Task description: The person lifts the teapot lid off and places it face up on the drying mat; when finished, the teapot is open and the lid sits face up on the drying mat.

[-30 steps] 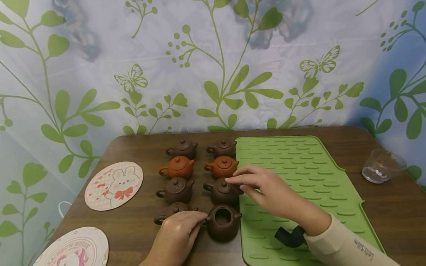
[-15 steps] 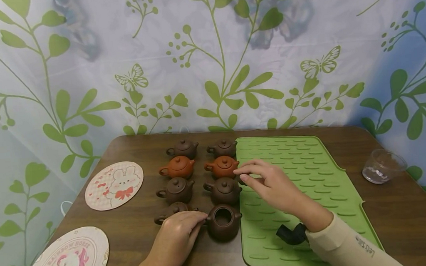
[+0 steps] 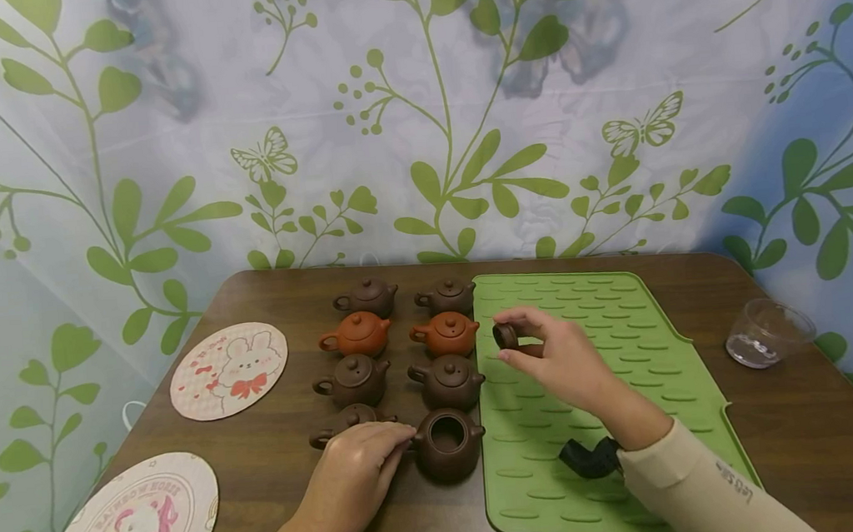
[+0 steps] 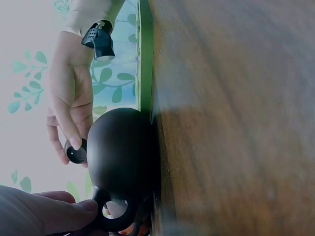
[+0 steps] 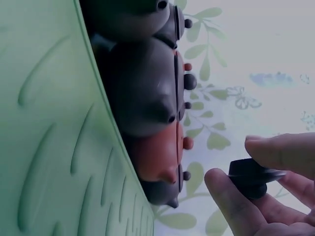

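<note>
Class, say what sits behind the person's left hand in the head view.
Behind the left hand is a dark brown teapot: its lid and part of its handle show. The hand covers much of its body; anything else hidden there cannot be told.

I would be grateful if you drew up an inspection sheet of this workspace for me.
Surface: wooden table, with a ridged green mat on its right half.
Job's things: lidless teapot, dark, just left of the green mat; small lid, dark; seven other teapots, two of them orange, lids on where visible.
Clutter: rabbit mat and horse mat at left; clear cup at far right.
Left hand: holds the lidless teapot's handle.
Right hand: holds the small lid above the green mat.
Cables: thin white loop by the table's left edge; cannot tell what it is.
Surroundings: leaf-print backdrop.
</note>
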A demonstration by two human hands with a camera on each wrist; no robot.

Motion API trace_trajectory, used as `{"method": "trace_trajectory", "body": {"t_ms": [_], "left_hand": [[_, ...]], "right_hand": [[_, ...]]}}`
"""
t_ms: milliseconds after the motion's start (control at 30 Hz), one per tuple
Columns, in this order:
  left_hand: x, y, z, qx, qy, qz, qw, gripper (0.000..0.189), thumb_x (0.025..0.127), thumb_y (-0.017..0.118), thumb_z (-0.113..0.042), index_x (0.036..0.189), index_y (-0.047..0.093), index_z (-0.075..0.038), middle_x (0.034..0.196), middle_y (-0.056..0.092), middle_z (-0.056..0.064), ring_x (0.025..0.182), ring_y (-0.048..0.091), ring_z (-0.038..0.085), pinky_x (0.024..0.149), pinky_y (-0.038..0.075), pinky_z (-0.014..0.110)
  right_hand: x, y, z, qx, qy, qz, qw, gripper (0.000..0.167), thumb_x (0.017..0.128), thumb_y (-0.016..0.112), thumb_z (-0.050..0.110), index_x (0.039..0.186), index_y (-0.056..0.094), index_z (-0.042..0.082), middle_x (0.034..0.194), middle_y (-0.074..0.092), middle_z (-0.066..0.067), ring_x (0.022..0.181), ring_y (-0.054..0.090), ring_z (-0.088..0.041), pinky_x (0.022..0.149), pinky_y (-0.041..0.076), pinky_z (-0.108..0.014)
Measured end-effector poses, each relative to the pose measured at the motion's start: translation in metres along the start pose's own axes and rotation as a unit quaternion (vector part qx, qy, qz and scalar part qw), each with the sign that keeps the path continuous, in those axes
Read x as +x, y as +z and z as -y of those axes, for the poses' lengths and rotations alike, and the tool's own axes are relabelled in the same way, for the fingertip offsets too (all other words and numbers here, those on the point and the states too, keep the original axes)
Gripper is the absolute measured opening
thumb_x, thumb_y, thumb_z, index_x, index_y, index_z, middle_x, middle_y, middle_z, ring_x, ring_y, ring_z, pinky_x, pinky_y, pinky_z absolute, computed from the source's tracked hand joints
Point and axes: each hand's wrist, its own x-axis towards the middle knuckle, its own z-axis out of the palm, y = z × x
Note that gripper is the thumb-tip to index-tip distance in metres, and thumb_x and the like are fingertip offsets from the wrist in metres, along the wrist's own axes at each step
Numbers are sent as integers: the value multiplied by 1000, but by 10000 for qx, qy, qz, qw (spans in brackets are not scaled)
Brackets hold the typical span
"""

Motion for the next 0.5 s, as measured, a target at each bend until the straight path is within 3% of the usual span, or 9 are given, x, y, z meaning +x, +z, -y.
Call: {"method": "trace_trajectory", "body": {"t_ms": [500], "left_hand": [[0, 0, -1, 21, -17, -16, 10000, 31, 73, 91, 10, 96, 80, -7, 96, 77, 0, 88, 74, 14, 76, 60, 36]], "right_hand": [[4, -19, -21, -567, 270, -279, 9976, 43, 95, 77, -2, 135, 62, 3, 125, 68, -15, 115, 67, -30, 90, 58, -33]]}}
